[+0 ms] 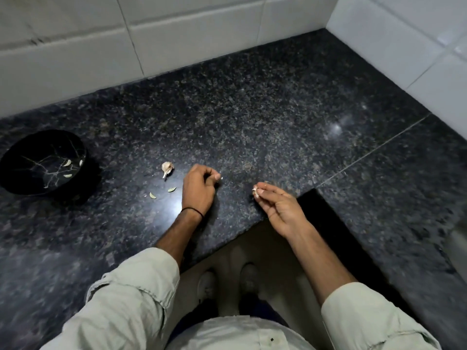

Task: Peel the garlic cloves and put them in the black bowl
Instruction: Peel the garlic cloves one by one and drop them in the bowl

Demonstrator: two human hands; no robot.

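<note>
Closest in, at 6 o'clock, a pale shirt front sits between two rolled pale sleeves, the left sleeve [131, 299] at 7 and the right sleeve [374, 317] at 5. Just beyond the shirt, a pair of light shoes [207, 284] stands on the floor in the notch of the counter edge.

Both bare forearms reach out over the dark speckled countertop [252, 109]. The right hand [280, 208] lies palm up at about 4 o'clock from the picture's centre. Its thumb and fingertips pinch a garlic clove [255, 191] that still has pale skin on it, and the other fingers lie close together. At 9 o'clock from it and well apart is the left hand [198, 188], knuckles up, with a thin black band [193, 210] on the wrist. Its fingers are curled in and a tiny white fleck [220, 177] shows pinched at the tips; what it is cannot be told.

At 9 o'clock from the left hand lie two greenish peel scraps [152, 195], and at 10 a part garlic bulb [167, 168].

Far out at 9 o'clock of the view stands the black bowl [30, 145], with three peeled cloves [67, 162] inside.

At 12 and 2 o'clock, white tiled walls [177, 34] meet in a corner
</note>
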